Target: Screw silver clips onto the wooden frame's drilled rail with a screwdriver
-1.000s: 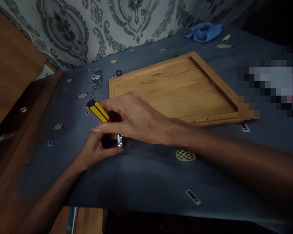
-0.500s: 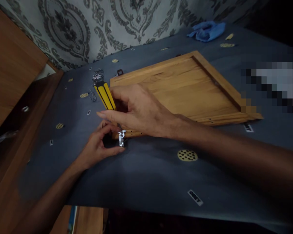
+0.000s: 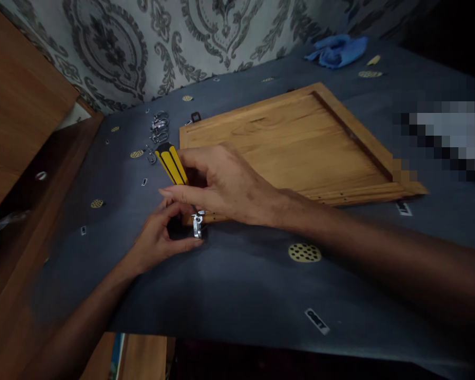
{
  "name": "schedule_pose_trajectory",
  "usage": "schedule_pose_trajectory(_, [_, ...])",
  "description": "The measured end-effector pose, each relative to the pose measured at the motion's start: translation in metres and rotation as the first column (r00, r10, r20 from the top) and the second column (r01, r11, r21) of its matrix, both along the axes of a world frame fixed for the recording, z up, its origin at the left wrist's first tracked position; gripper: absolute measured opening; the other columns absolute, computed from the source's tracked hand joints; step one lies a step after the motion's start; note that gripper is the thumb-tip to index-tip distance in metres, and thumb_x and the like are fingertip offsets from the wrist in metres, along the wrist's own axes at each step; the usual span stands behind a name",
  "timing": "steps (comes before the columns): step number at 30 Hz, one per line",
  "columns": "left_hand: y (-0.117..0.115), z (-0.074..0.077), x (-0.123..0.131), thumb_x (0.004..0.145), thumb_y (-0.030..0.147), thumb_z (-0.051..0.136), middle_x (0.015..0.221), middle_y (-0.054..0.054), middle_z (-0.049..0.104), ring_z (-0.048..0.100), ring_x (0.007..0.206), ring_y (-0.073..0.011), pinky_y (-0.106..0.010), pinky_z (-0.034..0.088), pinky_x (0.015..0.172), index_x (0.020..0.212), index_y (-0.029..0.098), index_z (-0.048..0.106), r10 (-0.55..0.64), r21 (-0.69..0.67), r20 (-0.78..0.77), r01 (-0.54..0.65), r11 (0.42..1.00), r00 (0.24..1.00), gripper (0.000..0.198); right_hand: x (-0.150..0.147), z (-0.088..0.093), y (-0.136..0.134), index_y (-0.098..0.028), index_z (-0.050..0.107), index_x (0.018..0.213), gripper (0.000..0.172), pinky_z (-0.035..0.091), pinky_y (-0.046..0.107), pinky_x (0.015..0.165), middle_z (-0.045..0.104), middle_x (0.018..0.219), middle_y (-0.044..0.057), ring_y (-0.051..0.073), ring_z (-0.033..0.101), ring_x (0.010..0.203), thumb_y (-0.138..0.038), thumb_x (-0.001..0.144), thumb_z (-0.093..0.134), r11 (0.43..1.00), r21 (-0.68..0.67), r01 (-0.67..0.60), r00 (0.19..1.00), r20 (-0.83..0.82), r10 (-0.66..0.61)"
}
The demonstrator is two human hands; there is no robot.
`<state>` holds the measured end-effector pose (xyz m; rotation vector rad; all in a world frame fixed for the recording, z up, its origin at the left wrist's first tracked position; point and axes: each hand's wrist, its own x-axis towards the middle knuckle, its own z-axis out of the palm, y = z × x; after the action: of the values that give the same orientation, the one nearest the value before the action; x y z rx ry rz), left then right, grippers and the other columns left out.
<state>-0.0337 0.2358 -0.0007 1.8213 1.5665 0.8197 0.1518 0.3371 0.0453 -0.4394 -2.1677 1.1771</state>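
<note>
My right hand (image 3: 221, 182) is wrapped round a screwdriver with a yellow and black handle (image 3: 171, 162), its shaft pointing down toward a small metal bracket (image 3: 197, 224). The bracket sits at the near left corner of a framed wooden panel (image 3: 301, 142) lying flat on the dark blue cloth. My left hand (image 3: 160, 240) pinches round the bracket from the left, thumb beneath it and fingers curled above.
Several loose metal brackets (image 3: 158, 126) lie on the cloth beyond the screwdriver. A blue rag (image 3: 336, 50) lies at the far right by the patterned wall. Brown wooden furniture (image 3: 19, 105) stands at the left. A pixelated patch covers the right edge.
The screwdriver handle has swung from leaning far left to more upright, then dipped slightly. My left hand has stayed at the bracket.
</note>
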Motion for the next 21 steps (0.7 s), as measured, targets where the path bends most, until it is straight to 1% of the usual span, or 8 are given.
schedule_pose_trajectory(2, [-0.0006,-0.0015,0.0,0.071,0.043,0.089,0.093,-0.004,0.068,0.061,0.091,-0.0244,-0.037,0.051,0.085,0.089,0.021,0.071,0.017,-0.026,0.017,-0.017,1.0,1.0,0.034,-0.0002,0.0003,-0.0008,-0.021,0.049,0.075,0.029,0.033,0.027,0.06,0.051,0.068,-0.004,0.011,0.045,0.066,-0.03,0.095,0.068,1.0,0.016,-0.021,1.0,-0.002,0.022])
schedule_pose_trajectory(6, [-0.0014,-0.0047,0.0015,0.068,0.041,0.091,0.096,-0.006,0.071,0.065,0.093,-0.0255,-0.039,0.055,0.086,0.09,0.019,0.07,0.075,-0.059,0.104,-0.069,0.996,0.992,0.038,-0.0025,0.0004,-0.0035,-0.02,0.043,0.071,0.039,0.03,0.026,0.062,0.047,0.064,-0.007,0.009,0.042,0.064,-0.031,0.09,0.075,0.993,0.118,-0.024,1.0,0.022,0.021])
schedule_pose_trajectory(8, [-0.0013,-0.0051,0.0022,0.066,0.042,0.092,0.099,-0.006,0.072,0.065,0.098,-0.0274,-0.042,0.055,0.091,0.091,0.02,0.07,0.089,-0.062,0.118,-0.082,0.995,0.989,0.039,-0.0038,0.0001,-0.004,-0.02,0.042,0.071,0.039,0.03,0.026,0.063,0.047,0.064,-0.007,0.009,0.042,0.064,-0.031,0.091,0.075,0.992,0.128,-0.015,0.999,0.037,0.011])
schedule_pose_trajectory(10, [-0.0008,-0.0047,0.0023,0.066,0.042,0.092,0.102,-0.007,0.073,0.065,0.106,-0.03,-0.046,0.053,0.099,0.096,0.021,0.072,0.075,-0.062,0.118,-0.068,0.996,0.99,0.041,-0.0041,-0.0001,-0.0036,-0.019,0.043,0.072,0.039,0.031,0.026,0.062,0.048,0.064,-0.007,0.009,0.043,0.064,-0.032,0.091,0.074,0.994,0.108,-0.013,1.0,0.022,0.01])
schedule_pose_trajectory(12, [-0.0006,-0.0041,0.0016,0.067,0.043,0.091,0.103,-0.006,0.074,0.065,0.108,-0.0305,-0.047,0.052,0.101,0.1,0.022,0.073,0.064,-0.057,0.106,-0.058,0.997,0.992,0.043,-0.0035,-0.0002,-0.0026,-0.019,0.047,0.075,0.032,0.033,0.025,0.062,0.051,0.067,-0.006,0.01,0.047,0.066,-0.032,0.092,0.071,0.998,0.057,-0.04,0.999,-0.001,0.04])
schedule_pose_trajectory(16, [-0.001,-0.0033,-0.0007,0.067,0.044,0.092,0.097,-0.005,0.071,0.064,0.095,-0.0271,-0.043,0.053,0.092,0.097,0.022,0.076,0.061,-0.03,0.029,-0.061,0.998,0.998,0.04,-0.0008,0.0003,-0.0011,-0.019,0.057,0.088,0.011,0.041,0.025,0.064,0.061,0.077,-0.003,0.011,0.056,0.074,-0.024,0.095,0.064,0.992,-0.052,-0.115,0.993,-0.015,0.114])
schedule_pose_trajectory(19, [-0.001,-0.0024,-0.001,0.07,0.046,0.09,0.098,-0.005,0.069,0.062,0.095,-0.0257,-0.039,0.052,0.089,0.098,0.022,0.076,0.03,-0.006,0.01,-0.03,1.0,0.999,0.039,0.0004,0.0011,-0.0006,-0.019,0.058,0.091,0.008,0.045,0.024,0.066,0.062,0.082,-0.003,0.011,0.058,0.076,-0.022,0.094,0.064,0.993,-0.064,-0.094,0.995,-0.02,0.093])
schedule_pose_trajectory(21, [-0.0006,-0.0014,-0.0004,0.072,0.047,0.089,0.1,-0.005,0.067,0.061,0.095,-0.0248,-0.037,0.053,0.087,0.097,0.022,0.075,0.009,0.015,0.01,-0.009,1.0,1.0,0.038,0.0008,0.0025,0.0003,-0.019,0.058,0.093,0.009,0.046,0.022,0.066,0.063,0.085,-0.003,0.009,0.058,0.074,-0.025,0.097,0.064,0.996,-0.053,-0.073,0.997,-0.041,0.071])
